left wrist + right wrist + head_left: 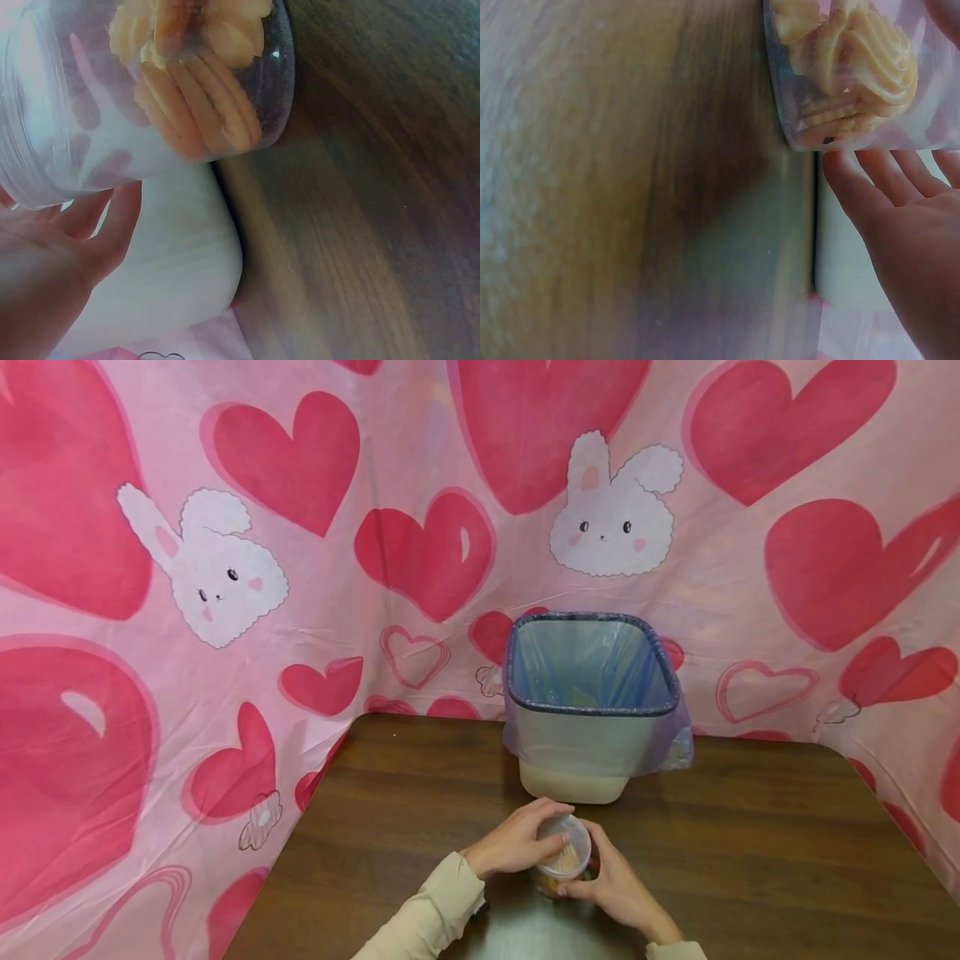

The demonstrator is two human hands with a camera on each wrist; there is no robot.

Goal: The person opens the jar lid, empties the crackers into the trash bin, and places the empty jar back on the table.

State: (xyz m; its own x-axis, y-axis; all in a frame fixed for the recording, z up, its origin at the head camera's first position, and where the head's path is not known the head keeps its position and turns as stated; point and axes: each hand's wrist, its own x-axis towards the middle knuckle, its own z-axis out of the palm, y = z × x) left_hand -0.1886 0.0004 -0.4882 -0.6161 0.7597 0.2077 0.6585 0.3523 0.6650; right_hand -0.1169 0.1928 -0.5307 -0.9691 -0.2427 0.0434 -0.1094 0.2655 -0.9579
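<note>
A clear plastic jar (567, 860) of cookies stands near the front middle of the table, with a translucent lid on top. My left hand (517, 842) grips the lid, its fingers along the far rim and the thumb across the top. Around the jar's right side curls my right hand (618, 885), thumb at the front and fingers behind. Through the wall in the left wrist view, ridged golden cookies (199, 109) lie at the bottom. Piped swirl cookies (874, 67) show in the right wrist view, the jar's base close to the wood.
Just behind the jar stands a white bin (573, 785) lined with a translucent bluish-purple bag (592, 743). The brown wooden table (757, 835) spreads out on both sides. A pink cloth (420, 460) printed with hearts and rabbits hangs behind and at the left.
</note>
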